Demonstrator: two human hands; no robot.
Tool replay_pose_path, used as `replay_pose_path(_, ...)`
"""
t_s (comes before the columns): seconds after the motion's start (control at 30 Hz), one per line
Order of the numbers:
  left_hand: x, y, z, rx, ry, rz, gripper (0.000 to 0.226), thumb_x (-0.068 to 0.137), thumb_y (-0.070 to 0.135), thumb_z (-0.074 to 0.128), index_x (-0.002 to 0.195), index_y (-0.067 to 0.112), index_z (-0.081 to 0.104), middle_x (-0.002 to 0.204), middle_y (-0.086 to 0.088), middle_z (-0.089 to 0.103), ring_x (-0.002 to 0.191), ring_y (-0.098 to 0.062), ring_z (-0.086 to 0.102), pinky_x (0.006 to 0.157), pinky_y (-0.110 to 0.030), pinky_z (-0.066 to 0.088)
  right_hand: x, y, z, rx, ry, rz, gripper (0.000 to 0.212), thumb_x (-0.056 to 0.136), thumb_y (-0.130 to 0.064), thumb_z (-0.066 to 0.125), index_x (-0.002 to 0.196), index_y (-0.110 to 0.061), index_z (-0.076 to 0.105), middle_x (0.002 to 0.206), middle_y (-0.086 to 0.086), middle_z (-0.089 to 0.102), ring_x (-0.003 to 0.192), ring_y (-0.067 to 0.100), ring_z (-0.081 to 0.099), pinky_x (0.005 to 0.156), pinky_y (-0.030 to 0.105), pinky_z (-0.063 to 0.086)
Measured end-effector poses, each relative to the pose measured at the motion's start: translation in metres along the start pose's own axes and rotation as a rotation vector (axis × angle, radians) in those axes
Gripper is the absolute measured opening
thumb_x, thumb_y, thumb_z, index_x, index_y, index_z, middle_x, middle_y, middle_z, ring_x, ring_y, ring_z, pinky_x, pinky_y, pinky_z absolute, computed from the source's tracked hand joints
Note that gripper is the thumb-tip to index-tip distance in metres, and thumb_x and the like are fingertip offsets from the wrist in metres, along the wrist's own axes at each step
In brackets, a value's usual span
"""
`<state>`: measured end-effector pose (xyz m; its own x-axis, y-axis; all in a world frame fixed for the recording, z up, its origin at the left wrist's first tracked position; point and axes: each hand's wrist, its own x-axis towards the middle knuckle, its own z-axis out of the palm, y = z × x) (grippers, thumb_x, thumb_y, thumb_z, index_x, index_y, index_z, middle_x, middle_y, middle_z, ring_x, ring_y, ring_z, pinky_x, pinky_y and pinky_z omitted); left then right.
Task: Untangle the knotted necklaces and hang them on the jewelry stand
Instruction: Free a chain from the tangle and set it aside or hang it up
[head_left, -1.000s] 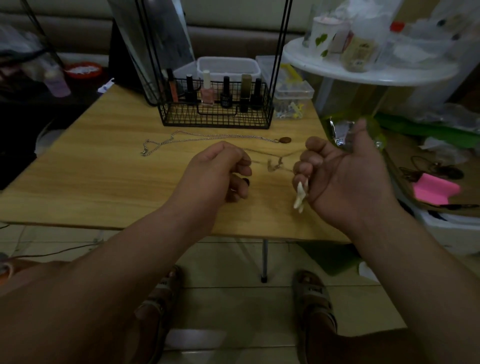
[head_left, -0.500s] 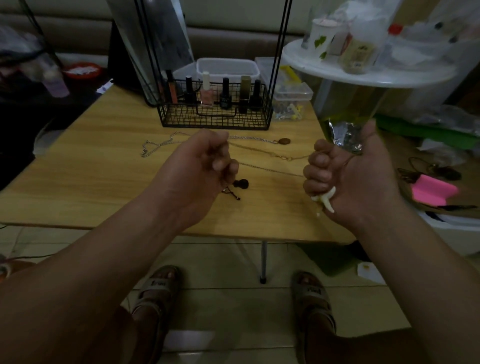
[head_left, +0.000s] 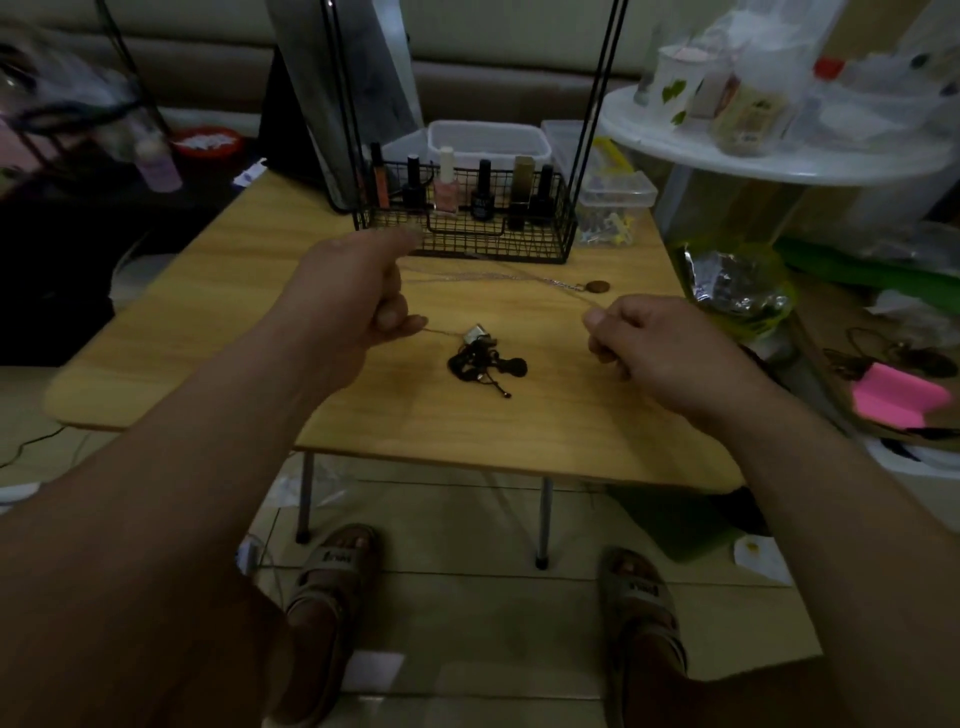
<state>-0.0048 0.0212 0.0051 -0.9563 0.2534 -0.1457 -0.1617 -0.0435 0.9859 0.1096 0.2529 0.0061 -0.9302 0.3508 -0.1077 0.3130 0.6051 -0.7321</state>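
My left hand (head_left: 358, 296) is curled in a fist over the wooden table (head_left: 197, 343) and pinches a thin gold chain (head_left: 441, 331) that runs to a small silver pendant (head_left: 475, 332). To the right, my right hand (head_left: 644, 343) is palm down and pinches a thin chain at its fingertips. Between the hands lies a tangled black cord necklace (head_left: 485, 364). A silver chain with a brown oval pendant (head_left: 597, 287) lies behind them. The black wire jewelry stand (head_left: 569, 228) with its basket stands at the table's back.
Nail polish bottles (head_left: 445, 187) fill the stand's basket. Clear plastic boxes (head_left: 615, 195) sit behind and right of it. A cluttered white round table (head_left: 779, 161) and a pink pad (head_left: 898, 397) are at the right. My sandalled feet (head_left: 332, 571) rest on the tiled floor below.
Both hands moved apart and farther over the table. My right hand turned palm down and the white pendant is out of sight. The black cord tangle now lies uncovered between them.
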Motion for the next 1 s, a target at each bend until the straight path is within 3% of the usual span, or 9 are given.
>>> replay_pose_path(0.1, 0.007, 0.004, -0.009, -0.121, 0.072, -0.097, 0.039, 0.101, 0.031, 0.057, 0.067, 0.024, 0.041, 0.055, 0.004, 0.026, 0.044, -0.014, 0.025, 0.052, -0.027, 0.050, 0.009, -0.002, -0.005, -0.187, -0.183, -0.056, 0.029, 0.094, -0.051, 0.066, 0.087, -0.023, 0.073, 0.081, -0.003, 0.072, 0.077, 0.016, 0.068, 0.072, 0.036, 0.055)
replay_pose_path(0.2, 0.015, 0.004, -0.025, -0.171, 0.123, -0.138, 0.030, 0.101, 0.027, 0.052, 0.072, 0.020, 0.049, 0.055, 0.004, 0.029, 0.045, -0.015, 0.028, 0.056, -0.028, 0.050, 0.017, 0.005, -0.019, -0.151, -0.321, -0.042, 0.030, 0.087, -0.052, 0.070, 0.086, -0.022, 0.074, 0.073, -0.009, 0.069, 0.067, 0.011, 0.063, 0.066, 0.032, 0.053)
replay_pose_path(0.37, 0.027, 0.000, -0.050, -0.187, 0.058, -0.172, 0.007, 0.100, 0.014, 0.056, 0.097, 0.009, 0.058, 0.066, -0.002, 0.047, 0.057, -0.017, 0.055, 0.071, -0.037, 0.063, 0.046, 0.021, -0.022, 0.310, -0.170, 0.104, 0.022, 0.097, -0.025, 0.067, 0.111, -0.008, 0.068, 0.079, 0.002, 0.059, 0.060, 0.008, 0.055, 0.055, 0.024, 0.042)
replay_pose_path(0.5, 0.039, -0.005, -0.065, -0.173, 0.069, -0.244, 0.010, 0.101, 0.012, 0.057, 0.104, 0.003, 0.061, 0.087, -0.011, 0.063, 0.072, -0.022, 0.074, 0.065, -0.032, 0.063, 0.070, 0.013, -0.011, 0.433, -0.056, 0.248, 0.019, 0.098, -0.012, 0.068, 0.115, -0.004, 0.066, 0.080, 0.005, 0.063, 0.065, 0.011, 0.056, 0.055, 0.024, 0.044)
replay_pose_path(0.63, 0.048, -0.010, -0.072, 0.103, 0.158, -0.213, 0.013, 0.102, 0.009, 0.063, 0.107, -0.002, 0.066, 0.088, -0.016, 0.072, 0.066, -0.023, 0.074, 0.052, -0.027, 0.056, 0.088, 0.005, -0.002, 0.467, 0.009, 0.318, 0.012, 0.101, -0.008, 0.061, 0.109, -0.001, 0.067, 0.086, 0.012, 0.067, 0.066, 0.015, 0.061, 0.055, 0.024, 0.049)
replay_pose_path(0.7, 0.051, -0.013, -0.074, 0.354, 0.210, -0.120, 0.011, 0.101, 0.011, 0.064, 0.103, 0.001, 0.069, 0.084, -0.011, 0.074, 0.062, -0.018, 0.069, 0.051, -0.026, 0.051, 0.093, 0.004, 0.002, 0.420, 0.051, 0.324, 0.014, 0.101, -0.008, 0.061, 0.105, 0.001, 0.070, 0.089, 0.016, 0.069, 0.067, 0.018, 0.063, 0.056, 0.027, 0.051)
replay_pose_path(0.83, 0.051, -0.016, -0.084, 0.848, 0.279, 0.049, 0.012, 0.096, 0.025, 0.069, 0.087, 0.018, 0.072, 0.088, -0.002, 0.070, 0.085, -0.020, 0.063, 0.071, -0.033, 0.048, 0.093, 0.001, 0.011, 0.237, 0.128, 0.286, 0.011, 0.097, -0.014, 0.069, 0.098, -0.004, 0.075, 0.079, 0.017, 0.071, 0.067, 0.024, 0.062, 0.056, 0.030, 0.049)
replay_pose_path(0.93, 0.053, -0.019, -0.089, 0.946, 0.293, 0.043, 0.014, 0.093, 0.033, 0.072, 0.086, 0.022, 0.068, 0.090, -0.001, 0.067, 0.089, -0.024, 0.062, 0.082, -0.041, 0.056, 0.092, 0.003, 0.015, 0.080, 0.166, 0.232, 0.015, 0.094, -0.027, 0.075, 0.090, -0.013, 0.075, 0.079, 0.010, 0.070, 0.065, 0.020, 0.059, 0.056, 0.031, 0.047)
replay_pose_path(1.0, 0.053, -0.020, -0.090, 0.988, 0.287, 0.038, 0.015, 0.093, 0.036, 0.071, 0.087, 0.023, 0.066, 0.091, 0.000, 0.066, 0.089, -0.025, 0.062, 0.084, -0.044, 0.057, 0.093, 0.005, 0.016, 0.003, 0.213, 0.188, 0.016, 0.093, -0.031, 0.075, 0.084, -0.018, 0.076, 0.087, 0.002, 0.069, 0.081, 0.020, 0.060, 0.070, 0.038, 0.053)
